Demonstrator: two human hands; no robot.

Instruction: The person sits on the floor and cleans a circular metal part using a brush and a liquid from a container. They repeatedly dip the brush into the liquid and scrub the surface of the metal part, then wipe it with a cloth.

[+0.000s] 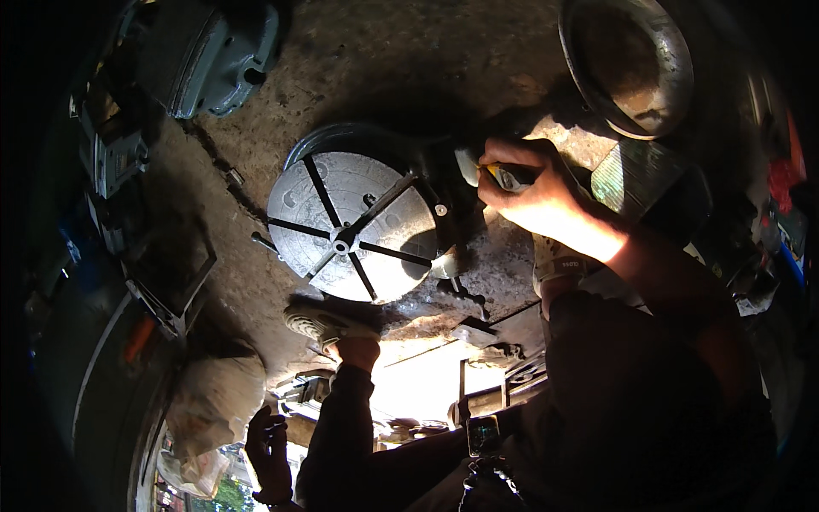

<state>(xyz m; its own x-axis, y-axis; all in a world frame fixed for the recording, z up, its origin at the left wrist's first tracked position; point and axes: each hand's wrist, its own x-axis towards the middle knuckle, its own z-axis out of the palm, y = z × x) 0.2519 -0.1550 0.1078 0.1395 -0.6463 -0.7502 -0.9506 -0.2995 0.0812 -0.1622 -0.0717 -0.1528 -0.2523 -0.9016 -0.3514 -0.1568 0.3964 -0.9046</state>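
While right hand (539, 177) grips small yellow-and-black tool (507, 177), slotted round grey-metal disc (388, 226) to its left, left hand (270, 456) well apart, fingers loose.

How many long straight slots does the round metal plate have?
6 slots run outward on the plate: upper left, left, lower left, lower right, right and upper right. None seems hidden.

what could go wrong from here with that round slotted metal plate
Slip: the right hand grips a small yellow-marked tool near the slotted plate, so a slip might scrape its knuckles on metal.

Foot: a shoe sits close to the plate's near edge; if the heavy-looking assembly shifted, toes could get pinched.

Light: glare beside deep shadow may hide edges.
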